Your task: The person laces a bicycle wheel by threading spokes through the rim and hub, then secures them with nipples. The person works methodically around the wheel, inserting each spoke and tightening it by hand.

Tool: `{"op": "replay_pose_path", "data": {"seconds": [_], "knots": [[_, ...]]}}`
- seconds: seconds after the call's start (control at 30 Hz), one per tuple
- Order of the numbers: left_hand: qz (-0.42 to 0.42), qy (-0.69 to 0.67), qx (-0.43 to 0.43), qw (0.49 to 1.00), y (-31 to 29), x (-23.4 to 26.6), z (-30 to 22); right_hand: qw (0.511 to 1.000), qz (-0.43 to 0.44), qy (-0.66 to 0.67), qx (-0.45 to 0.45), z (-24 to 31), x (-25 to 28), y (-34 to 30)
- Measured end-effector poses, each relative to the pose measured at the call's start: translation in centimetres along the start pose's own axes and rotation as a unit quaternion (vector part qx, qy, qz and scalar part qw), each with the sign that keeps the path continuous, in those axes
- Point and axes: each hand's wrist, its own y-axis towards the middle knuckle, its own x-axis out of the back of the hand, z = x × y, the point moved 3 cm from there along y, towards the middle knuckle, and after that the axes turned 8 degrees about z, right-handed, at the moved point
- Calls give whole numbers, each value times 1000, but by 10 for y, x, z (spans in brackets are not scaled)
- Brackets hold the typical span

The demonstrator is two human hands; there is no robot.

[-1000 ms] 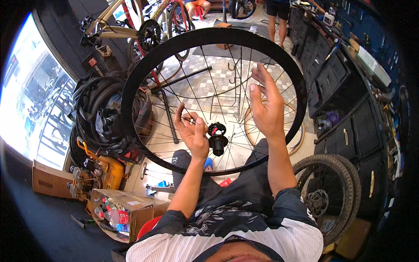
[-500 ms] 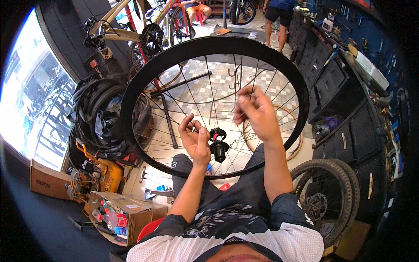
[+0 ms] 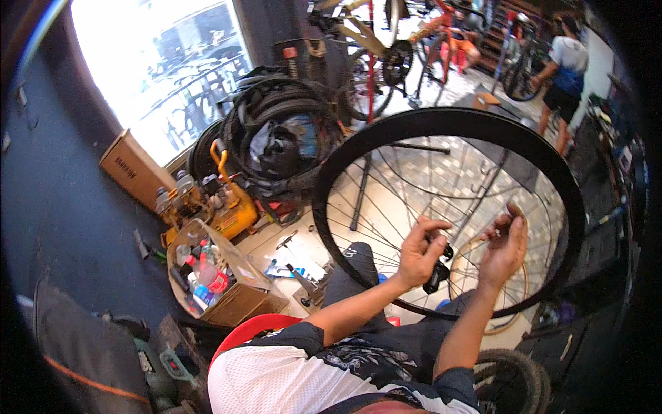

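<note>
A bicycle wheel with a deep black rim (image 3: pixel 447 119) and thin dark spokes stands tilted before me, its lower edge over my lap. Its black hub (image 3: pixel 436 278) is partly covered by my left hand (image 3: pixel 422 254). That hand is just left of the hub among the spokes, fingers bent and the thumb apart from the forefinger, with no object visible in it. To the right of the hub is my right hand (image 3: pixel 505 252), palm turned inward, its fingers loosely curved and apart. Whether either hand touches a spoke I cannot tell.
At left stand a cardboard box (image 3: pixel 238 303) of bottles, a yellow machine (image 3: pixel 238 210) and a pile of black tires (image 3: pixel 276 103). Bicycles (image 3: pixel 396 62) stand beyond the wheel. Another person (image 3: pixel 567 72) is at the back right. A knobby tire (image 3: pixel 527 379) stands at lower right.
My view has swung left, so the scene sits further right. My right hand has come down from the upper spokes to near hub height, closer to my left hand.
</note>
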Motion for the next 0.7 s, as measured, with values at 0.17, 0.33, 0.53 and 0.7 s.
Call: {"op": "replay_pose_path", "data": {"seconds": [0.17,0.33,0.53,0.7], "knots": [[-14,-21,6,1000,1,2,-9,966,137,-220,-24,25,7,1],[-15,-23,12,1000,4,1,-5,959,135,-236,-84,33,22,-1],[-19,-12,16,1000,5,2,13,953,87,-269,-106,34,37,-2],[-23,-10,35,999,9,10,6,954,112,-262,-96,29,24,1]]}}
